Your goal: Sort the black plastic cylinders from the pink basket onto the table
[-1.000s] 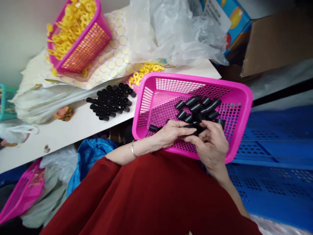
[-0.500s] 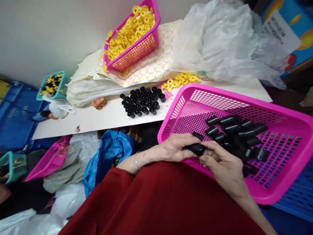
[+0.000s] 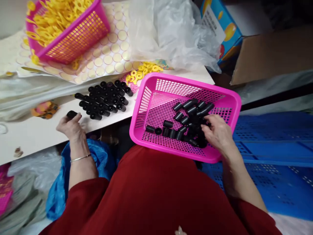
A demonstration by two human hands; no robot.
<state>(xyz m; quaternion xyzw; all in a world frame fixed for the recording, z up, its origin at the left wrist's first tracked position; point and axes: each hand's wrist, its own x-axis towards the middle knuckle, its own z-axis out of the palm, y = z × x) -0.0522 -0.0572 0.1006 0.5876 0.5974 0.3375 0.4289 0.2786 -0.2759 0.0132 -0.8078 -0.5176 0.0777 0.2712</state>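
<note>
My left hand (image 3: 70, 125) grips a black cylinder (image 3: 72, 114) above the white table (image 3: 36, 137), just left of a cluster of black cylinders (image 3: 104, 98) standing on it. My right hand (image 3: 218, 132) reaches into the pink basket (image 3: 133, 125), its fingers at the right side of a pile of loose black cylinders (image 3: 193, 122). Its fingertips are partly lost among the dark pieces, so what they hold, if anything, cannot be made out.
A pink basket of yellow pieces (image 3: 101, 19) stands at the back left on dotted sheets (image 3: 107, 60). Loose yellow pieces (image 3: 141, 71), plastic bags (image 3: 168, 32) and an orange object (image 3: 45, 109) lie on the table. Blue crates (image 3: 269, 182) are at right.
My hands have parted. The left carried a black cylinder left to beside the standing cluster; the right moved into the pile in the basket. The view has shifted right.
</note>
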